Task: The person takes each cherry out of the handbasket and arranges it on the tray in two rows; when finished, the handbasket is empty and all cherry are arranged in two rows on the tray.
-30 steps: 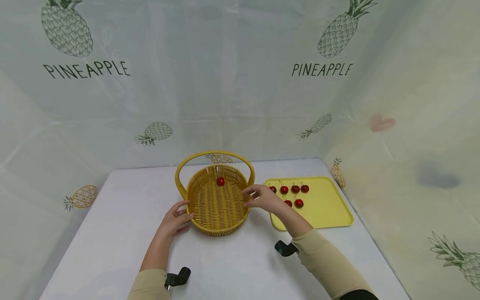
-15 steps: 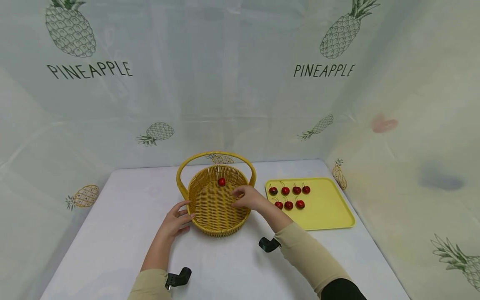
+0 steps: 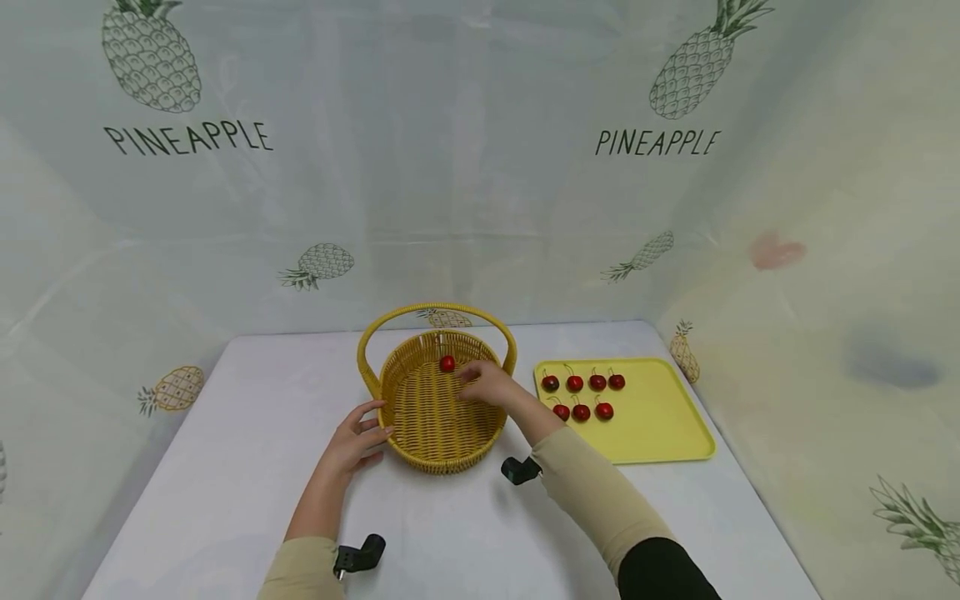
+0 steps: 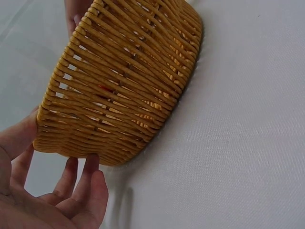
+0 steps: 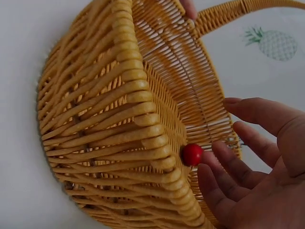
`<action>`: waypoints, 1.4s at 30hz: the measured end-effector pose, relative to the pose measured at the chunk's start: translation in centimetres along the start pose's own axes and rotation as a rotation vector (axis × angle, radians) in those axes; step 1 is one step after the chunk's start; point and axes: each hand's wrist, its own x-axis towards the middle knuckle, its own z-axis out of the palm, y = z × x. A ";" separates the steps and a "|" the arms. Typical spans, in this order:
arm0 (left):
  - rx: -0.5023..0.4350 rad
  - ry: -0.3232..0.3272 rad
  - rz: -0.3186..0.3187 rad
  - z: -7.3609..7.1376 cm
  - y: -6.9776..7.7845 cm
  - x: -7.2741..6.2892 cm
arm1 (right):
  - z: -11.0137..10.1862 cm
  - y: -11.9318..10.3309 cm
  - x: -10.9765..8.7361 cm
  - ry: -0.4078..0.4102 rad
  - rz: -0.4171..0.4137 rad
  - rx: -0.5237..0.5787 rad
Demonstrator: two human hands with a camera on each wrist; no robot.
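A round yellow woven basket (image 3: 427, 417) with a tall arched handle stands on the table. One red cherry (image 3: 447, 363) lies inside it near the back wall. My left hand (image 3: 348, 446) holds the basket's left side, thumb at the rim and fingertips against the outer wall (image 4: 114, 95). Over the basket's right half, my right hand (image 3: 491, 387) reaches in with thumb and fingers apart. In the right wrist view the cherry (image 5: 192, 155) appears right beside those fingertips; whether they touch cannot be told. Nothing shows between thumb and fingers.
To the right of the basket lies a yellow tray (image 3: 660, 408) bearing several cherries (image 3: 581, 412) in two rows on its left part. A pineapple-printed curtain (image 3: 465, 183) hangs behind the white table (image 3: 247, 433) and along its sides.
My right hand has moved left from the basket's right rim to its inside, close to the cherry. The left hand stays on the basket. The view has shifted slightly.
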 end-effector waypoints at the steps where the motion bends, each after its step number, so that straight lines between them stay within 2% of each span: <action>1: -0.001 0.001 -0.002 0.0 0.0 0.0 | 0.1 0.0 0.2 0.001 0.005 0.007; 24: -0.010 0.012 0.011 -0.2 -0.2 0.1 | 1.1 0.1 4.9 0.089 0.111 0.101; 36: -0.024 0.013 0.011 -0.1 -0.3 0.3 | 1.9 0.5 6.6 0.079 0.141 0.109; 42: -0.032 0.015 0.013 -0.3 -0.3 0.2 | 2.4 0.5 6.9 0.071 0.149 0.153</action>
